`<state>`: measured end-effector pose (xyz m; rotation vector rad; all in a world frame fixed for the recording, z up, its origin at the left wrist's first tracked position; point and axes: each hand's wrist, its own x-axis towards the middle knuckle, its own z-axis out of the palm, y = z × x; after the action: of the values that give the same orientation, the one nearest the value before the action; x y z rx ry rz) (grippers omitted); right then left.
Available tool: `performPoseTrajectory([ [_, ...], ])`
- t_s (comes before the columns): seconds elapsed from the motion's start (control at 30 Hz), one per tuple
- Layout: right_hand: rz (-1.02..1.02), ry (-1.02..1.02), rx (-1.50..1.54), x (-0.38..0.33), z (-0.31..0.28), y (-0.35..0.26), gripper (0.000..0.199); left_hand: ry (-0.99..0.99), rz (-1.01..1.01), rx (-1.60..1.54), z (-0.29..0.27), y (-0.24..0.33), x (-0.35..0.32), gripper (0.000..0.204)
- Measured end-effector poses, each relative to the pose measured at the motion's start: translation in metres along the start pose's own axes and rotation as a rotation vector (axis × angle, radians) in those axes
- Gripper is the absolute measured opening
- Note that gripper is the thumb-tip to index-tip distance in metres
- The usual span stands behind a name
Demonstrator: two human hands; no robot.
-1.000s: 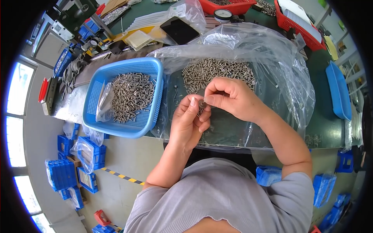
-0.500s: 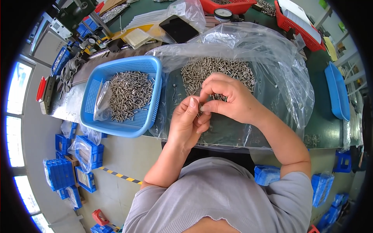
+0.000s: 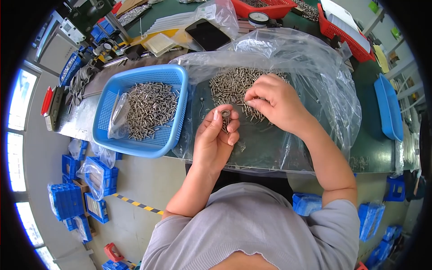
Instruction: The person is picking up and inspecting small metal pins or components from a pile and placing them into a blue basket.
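Hands (image 3: 209, 140) (image 3: 282, 104) sit apart, left holding a metal ring (image 3: 226, 113).

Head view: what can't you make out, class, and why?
All in the head view:
Metal parts in the left hand: partly hidden by its fingers.
Whether the right hand pinches anything: too small.
Part of the pin pile: behind the right hand.
Red basket by the dial: cut off by the top edge.

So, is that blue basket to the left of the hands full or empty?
Partly full: the blue basket holds a heap of small metal pins beside some clear plastic, but bare blue floor shows below.
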<state>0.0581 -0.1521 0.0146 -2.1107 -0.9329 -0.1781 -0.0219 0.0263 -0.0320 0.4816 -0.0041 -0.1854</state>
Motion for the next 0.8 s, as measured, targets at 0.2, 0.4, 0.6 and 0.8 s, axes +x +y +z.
performPoseTrajectory([
  [0.2, -0.089, -0.063, -0.270, -0.005, 0.013, 0.002, 0.012, -0.016, -0.008, -0.015, -0.001, -0.001, 0.001, 0.027],
  [0.4, -0.091, -0.027, -0.385, -0.004, 0.026, 0.001, 0.007, -0.019, -0.008, 0.002, -0.001, 0.000, 0.001, 0.027],
  [0.6, 0.177, -0.009, 0.228, 0.000, 0.013, -0.007, 0.003, 0.000, -0.008, 0.013, 0.002, -0.002, -0.001, 0.024],
  [0.8, 0.423, -0.205, 0.892, -0.001, 0.008, -0.015, 0.011, 0.010, -0.062, 0.084, 0.004, 0.000, -0.001, 0.018],
])
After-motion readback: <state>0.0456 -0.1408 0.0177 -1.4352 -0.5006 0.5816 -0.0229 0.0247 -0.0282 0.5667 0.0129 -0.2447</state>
